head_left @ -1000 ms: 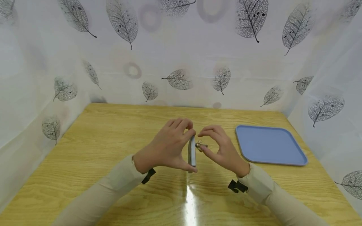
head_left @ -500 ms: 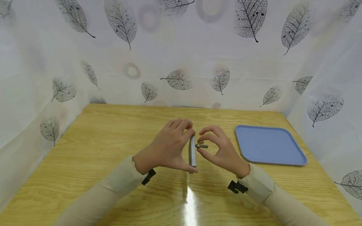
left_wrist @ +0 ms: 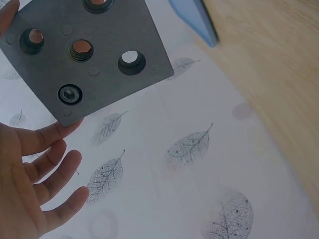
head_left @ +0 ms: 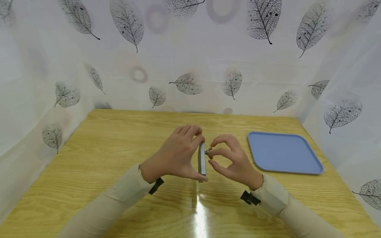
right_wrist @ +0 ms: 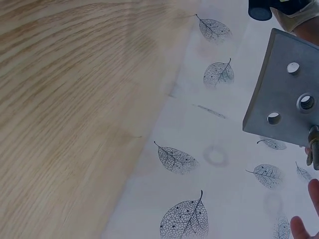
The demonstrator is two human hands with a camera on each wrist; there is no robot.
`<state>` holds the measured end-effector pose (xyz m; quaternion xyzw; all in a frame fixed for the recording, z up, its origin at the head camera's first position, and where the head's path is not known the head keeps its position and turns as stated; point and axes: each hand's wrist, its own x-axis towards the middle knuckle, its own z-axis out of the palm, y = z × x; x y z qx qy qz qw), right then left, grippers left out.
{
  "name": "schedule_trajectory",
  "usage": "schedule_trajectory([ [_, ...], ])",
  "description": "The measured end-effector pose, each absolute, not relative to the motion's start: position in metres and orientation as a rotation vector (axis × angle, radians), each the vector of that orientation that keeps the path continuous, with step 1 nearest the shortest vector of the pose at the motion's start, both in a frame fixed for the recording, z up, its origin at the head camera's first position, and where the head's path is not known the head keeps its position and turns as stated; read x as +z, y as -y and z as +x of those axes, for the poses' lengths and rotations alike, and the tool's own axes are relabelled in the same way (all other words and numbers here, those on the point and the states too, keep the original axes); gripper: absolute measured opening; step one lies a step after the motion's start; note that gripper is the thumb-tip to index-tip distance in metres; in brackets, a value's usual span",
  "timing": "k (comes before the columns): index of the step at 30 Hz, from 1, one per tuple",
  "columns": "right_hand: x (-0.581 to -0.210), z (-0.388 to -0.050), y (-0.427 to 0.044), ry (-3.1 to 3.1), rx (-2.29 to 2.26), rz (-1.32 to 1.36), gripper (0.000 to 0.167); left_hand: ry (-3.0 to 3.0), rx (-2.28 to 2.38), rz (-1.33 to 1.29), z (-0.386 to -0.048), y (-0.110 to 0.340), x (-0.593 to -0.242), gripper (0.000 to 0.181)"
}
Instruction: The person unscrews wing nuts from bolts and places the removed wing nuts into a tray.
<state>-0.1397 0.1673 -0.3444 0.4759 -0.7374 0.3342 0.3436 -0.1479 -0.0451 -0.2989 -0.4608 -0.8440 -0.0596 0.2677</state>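
Observation:
A square grey metal plate (left_wrist: 94,50) with several round holes is held edge-on above the table. My left hand (head_left: 175,157) grips it by opposite edges, thumb below and fingers above. A socket-head bolt (left_wrist: 70,93) sits in one corner hole. On the plate's other face, the bolt's threaded end carries a brass-coloured wing nut (head_left: 210,151). My right hand (head_left: 235,162) is beside this nut with fingers bent and spread. One fingertip appears to touch the nut; the thumb is just apart from it. In the right wrist view the wing nut (right_wrist: 312,149) is partly cut off.
A blue tray (head_left: 284,152) lies on the wooden table (head_left: 125,138) to the right of my hands. White curtains (head_left: 190,59) printed with leaves surround the table at the back and both sides.
My right fingers have shifted and spread around the wing nut, which has turned. The bolt's end, visible half a second ago, is now hidden behind a finger in the head view. The left hand stays still.

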Motion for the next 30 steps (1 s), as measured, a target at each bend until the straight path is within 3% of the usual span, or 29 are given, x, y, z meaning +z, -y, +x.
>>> schedule_trajectory([
  [10, -0.343, -0.139, -0.168, 1.928, 0.877, 1.204, 0.023, 2.245, -0.164, -1.253, -0.148, 0.045, -0.300, 0.089],
  [21, -0.347, -0.139, -0.173, 2.332, 0.987, 1.062, 0.037, 2.248, -0.156, -1.267, -0.148, 0.045, -0.300, 0.092],
  [30, -0.353, -0.140, -0.173, 2.202, 1.081, 1.171, 0.019, 2.228, -0.154, -1.264, -0.149, 0.045, -0.302, 0.091],
])
